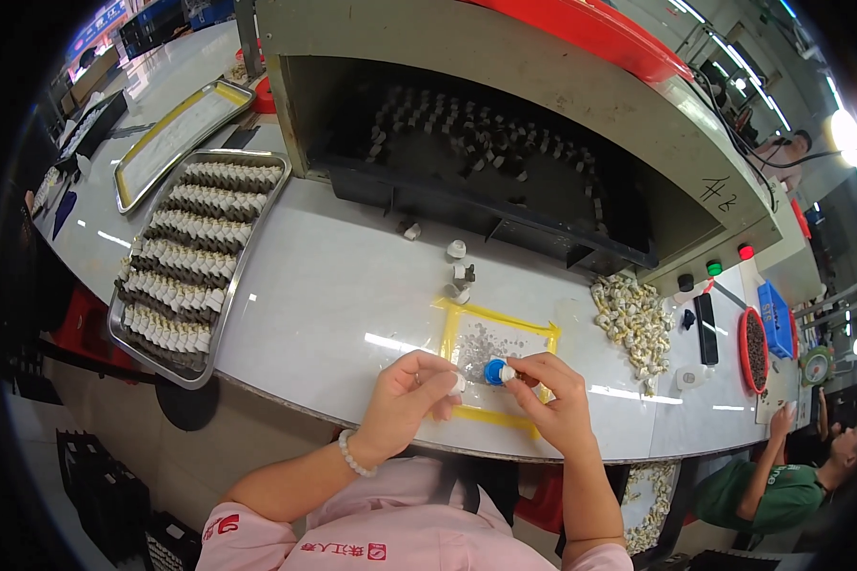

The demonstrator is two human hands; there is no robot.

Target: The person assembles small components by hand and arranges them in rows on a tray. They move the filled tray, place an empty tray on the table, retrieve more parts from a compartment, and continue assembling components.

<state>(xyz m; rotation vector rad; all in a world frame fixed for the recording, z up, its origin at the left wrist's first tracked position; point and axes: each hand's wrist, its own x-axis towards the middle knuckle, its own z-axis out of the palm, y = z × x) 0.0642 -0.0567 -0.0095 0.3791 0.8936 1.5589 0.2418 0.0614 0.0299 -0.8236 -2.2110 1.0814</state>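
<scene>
Fingertips of the left hand [408, 392] and right hand [548, 388] are pinched together on a small blue cap [494, 371], held crosswise between them. A yellow-taped pad [498, 335] lies just beyond; a tray of parts [192, 255] sits far left.

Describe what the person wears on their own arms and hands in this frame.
Both forearms are bare, with no gloves on the left hand or right hand. A bracelet of round white beads circles the left wrist. Short pink sleeves with small red markings end above the elbows.
</scene>
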